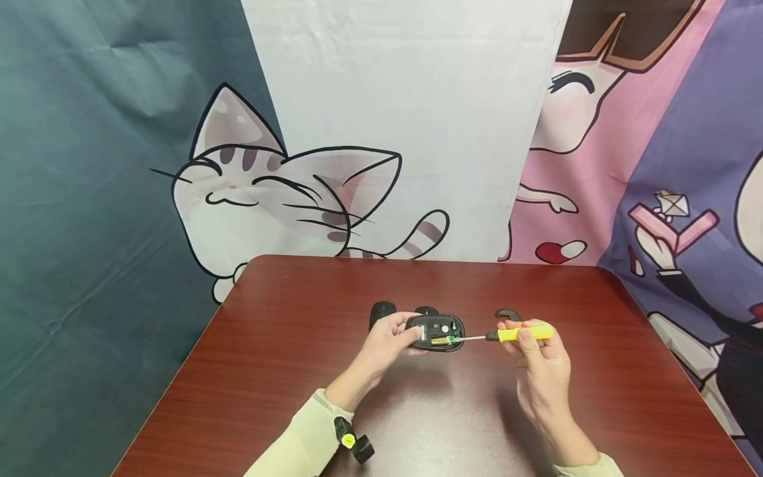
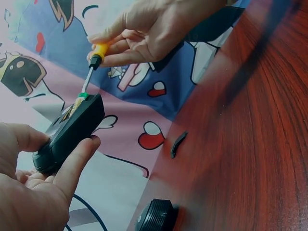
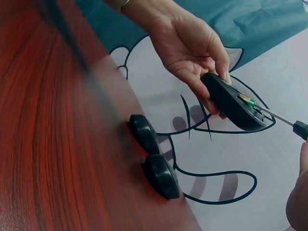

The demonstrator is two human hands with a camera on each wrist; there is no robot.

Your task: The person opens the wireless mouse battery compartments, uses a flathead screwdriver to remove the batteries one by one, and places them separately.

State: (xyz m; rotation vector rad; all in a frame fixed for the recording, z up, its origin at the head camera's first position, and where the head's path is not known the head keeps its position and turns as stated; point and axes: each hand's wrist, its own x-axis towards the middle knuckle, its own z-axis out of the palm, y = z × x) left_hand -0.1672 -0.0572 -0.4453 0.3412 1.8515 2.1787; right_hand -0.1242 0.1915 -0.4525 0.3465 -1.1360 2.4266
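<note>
the left hand (image 1: 381, 344), in a pale cream sleeve (image 1: 301, 434), grasps a black oval plastic computer mouse (image 1: 438, 326), underside up. the thumb lies across the underside; the other fingers support the body from below. the mouse is held above the reddish-brown wood-grain desk (image 1: 268, 371), about midway between its left and right edges.

the battery compartment is uncovered, with a gold-and-green cylindrical battery (image 1: 440, 341) seated inside.

the fingers of the right hand (image 1: 545, 371) grasp the handle of a yellow screwdriver (image 1: 527, 332) with a black collar and a slim metal shaft. the shaft points left, and its tip meets the green end of the battery; whether force is applied cannot be told.

toward the far edge of the desk, two black rounded plastic objects (image 3: 143, 134) lie near each other. a thin curved black piece (image 1: 507, 314) lies well to their right, toward the right edge.
</note>
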